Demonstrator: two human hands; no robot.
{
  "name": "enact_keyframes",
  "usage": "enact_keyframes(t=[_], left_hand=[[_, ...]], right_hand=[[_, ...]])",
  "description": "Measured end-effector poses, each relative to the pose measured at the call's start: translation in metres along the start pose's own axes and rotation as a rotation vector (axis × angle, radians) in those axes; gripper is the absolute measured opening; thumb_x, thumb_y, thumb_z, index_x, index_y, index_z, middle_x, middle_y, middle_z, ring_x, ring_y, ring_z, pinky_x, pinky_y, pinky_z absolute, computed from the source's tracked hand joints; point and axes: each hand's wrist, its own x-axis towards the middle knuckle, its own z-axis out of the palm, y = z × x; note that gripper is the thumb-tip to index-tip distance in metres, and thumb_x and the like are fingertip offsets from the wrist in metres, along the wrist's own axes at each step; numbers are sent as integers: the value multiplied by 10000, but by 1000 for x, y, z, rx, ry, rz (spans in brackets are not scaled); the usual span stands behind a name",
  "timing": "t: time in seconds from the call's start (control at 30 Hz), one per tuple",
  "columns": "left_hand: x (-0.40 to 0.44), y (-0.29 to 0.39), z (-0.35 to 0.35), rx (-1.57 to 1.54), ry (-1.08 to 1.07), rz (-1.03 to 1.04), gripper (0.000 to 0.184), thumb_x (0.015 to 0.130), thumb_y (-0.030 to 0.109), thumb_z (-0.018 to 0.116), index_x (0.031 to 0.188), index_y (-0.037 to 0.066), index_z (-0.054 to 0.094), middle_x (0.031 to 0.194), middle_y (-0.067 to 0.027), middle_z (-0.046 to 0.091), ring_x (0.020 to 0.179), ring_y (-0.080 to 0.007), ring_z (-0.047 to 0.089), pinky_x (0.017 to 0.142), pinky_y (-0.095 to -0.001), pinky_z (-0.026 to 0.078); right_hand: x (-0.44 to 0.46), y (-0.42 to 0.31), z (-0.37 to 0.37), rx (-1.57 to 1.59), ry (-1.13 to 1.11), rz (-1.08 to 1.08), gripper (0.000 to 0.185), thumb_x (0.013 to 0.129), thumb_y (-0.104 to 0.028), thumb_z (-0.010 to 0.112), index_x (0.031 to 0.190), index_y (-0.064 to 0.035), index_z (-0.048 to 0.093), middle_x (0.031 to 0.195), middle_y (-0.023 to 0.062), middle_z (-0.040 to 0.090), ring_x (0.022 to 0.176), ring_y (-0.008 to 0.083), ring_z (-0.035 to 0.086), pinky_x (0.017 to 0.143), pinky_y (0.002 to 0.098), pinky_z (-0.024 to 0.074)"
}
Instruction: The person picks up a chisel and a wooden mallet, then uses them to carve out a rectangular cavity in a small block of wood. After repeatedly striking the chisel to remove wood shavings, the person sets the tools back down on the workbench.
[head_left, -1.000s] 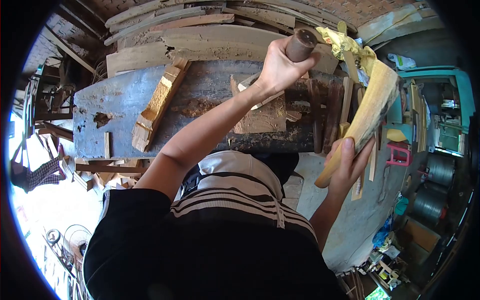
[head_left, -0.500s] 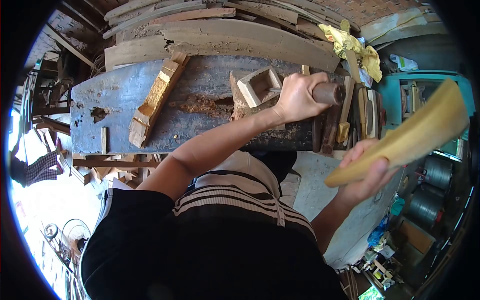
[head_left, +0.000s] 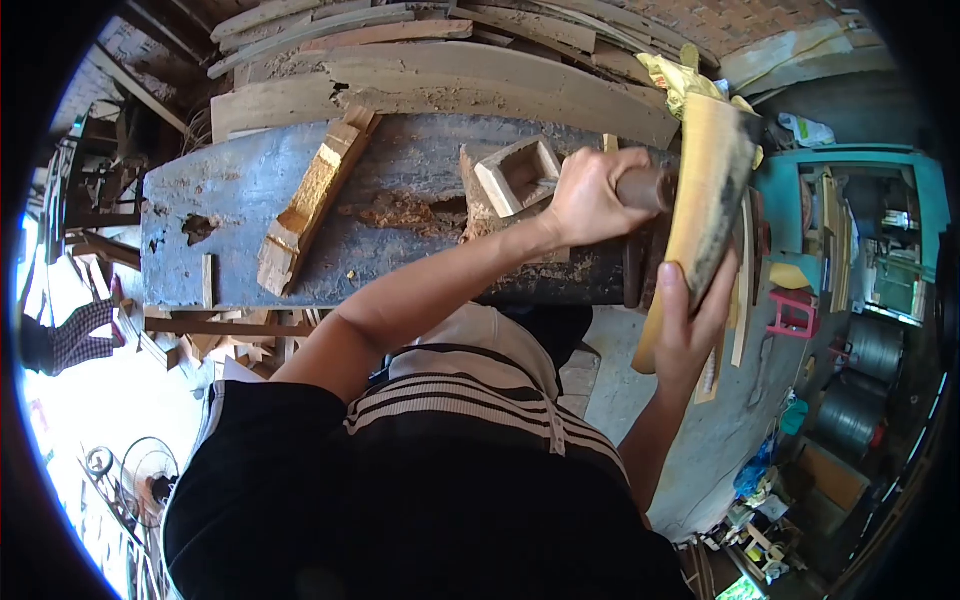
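Dark handle (head_left: 646, 188) and wooden club (head_left: 708, 165) close together

We see the dark, round handle above the tabletop (head_left: 265, 165), its butt pointing toward the club. Our left hand (head_left: 592, 198) is closed around it and hides its other end. Our right hand (head_left: 692, 330) grips the club by its narrow part, the broad end raised beyond the tabletop's right side. Club and handle appear just beside each other; whether they touch, we cannot tell.

Just left of our left hand, a box-like wooden piece (head_left: 490, 188) lies tilted on a rough board (head_left: 474, 215). Its walls stand and its hollow is open, so we judge that much of its shaping done. What is left we cannot judge: the spot under our left hand is covered, and no cut shows there.

Farther left, a gold-coloured carved block (head_left: 316, 195) lies slantwise, notched along its upper face. Behind the tabletop we see a long plank (head_left: 440, 85), and at the far right a crumpled yellow bag (head_left: 678, 75).
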Motion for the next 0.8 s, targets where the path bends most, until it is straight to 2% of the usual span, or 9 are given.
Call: enact_keyframes(t=[0.07, 0.1, 0.2, 0.43, 0.53, 0.63, 0.67, 0.73, 0.8], left_hand=[[12, -6, -8, -195, 71, 52, 236, 705, 182, 763, 896, 74, 676, 736, -111, 691, 680, -231, 699, 630, -362, 546], [17, -8, -17, -264, 100, -20, 226, 719, 151, 754, 918, 67, 686, 721, -50, 679, 656, -140, 653, 607, -308, 530], [39, 3, -47, -364, 215, -203, 177, 816, 183, 756, 756, 69, 633, 599, 30, 579, 524, -31, 513, 479, -221, 405], [41, 5, -65, -233, 139, -157, 210, 829, 212, 751, 737, 83, 613, 580, 40, 547, 516, -28, 489, 479, -225, 387], [28, 7, -54, -273, 123, -266, 217, 789, 189, 752, 748, 39, 600, 631, 20, 575, 564, -57, 502, 532, -264, 422], [15, 5, -40, -259, 141, -140, 219, 765, 165, 755, 910, 28, 663, 735, -22, 670, 654, -94, 610, 649, -280, 524], [11, 9, -35, -258, 153, -81, 209, 752, 151, 755, 903, 36, 668, 758, -55, 694, 689, -120, 663, 669, -286, 544], [4, 5, -24, -128, 125, -7, 203, 736, 146, 761, 889, 48, 669, 759, -97, 704, 696, -151, 697, 653, -292, 549], [-5, 6, -16, -159, 48, -9, 216, 694, 164, 775, 851, 67, 663, 716, -117, 688, 664, -230, 712, 617, -347, 552]], right_hand=[[-7, 0, 2, 285, 53, 170, 644, 921, -246, 620, 1427, 46, 349, 1300, 188, 494, 1159, 259, 503, 986, 370, 405], [-9, 1, 0, 249, 49, 221, 639, 933, -267, 607, 1428, 38, 342, 1295, 171, 488, 1139, 235, 501, 978, 358, 410], [-11, 4, 0, 298, 67, 261, 624, 936, -277, 608, 1416, 32, 355, 1286, 170, 486, 1133, 231, 494, 982, 361, 405], [-15, 8, 10, 348, 13, 283, 621, 928, -285, 624, 1398, 31, 368, 1262, 151, 484, 1154, 229, 466, 1020, 375, 364], [-16, 7, 12, 321, 7, 295, 614, 921, -262, 624, 1398, 28, 369, 1256, 144, 487, 1146, 226, 468, 1016, 369, 364], [-13, -6, 7, 342, 0, 295, 607, 914, -240, 615, 1402, 27, 370, 1275, 144, 477, 1176, 224, 444, 1031, 363, 339], [-13, -1, 2, 257, 62, 243, 597, 911, -234, 602, 1401, 12, 366, 1128, 167, 535, 1008, 210, 536, 875, 342, 458], [-16, -23, -13, 566, 129, 262, 605, 907, -250, 606, 1392, 10, 353, 925, 179, 553, 745, 181, 558, 602, 287, 491], [-2, -26, -12, 771, 315, -48, 600, 917, -267, 593, 1383, 11, 337, 776, 175, 524, 554, 145, 485, 405, 227, 385]])
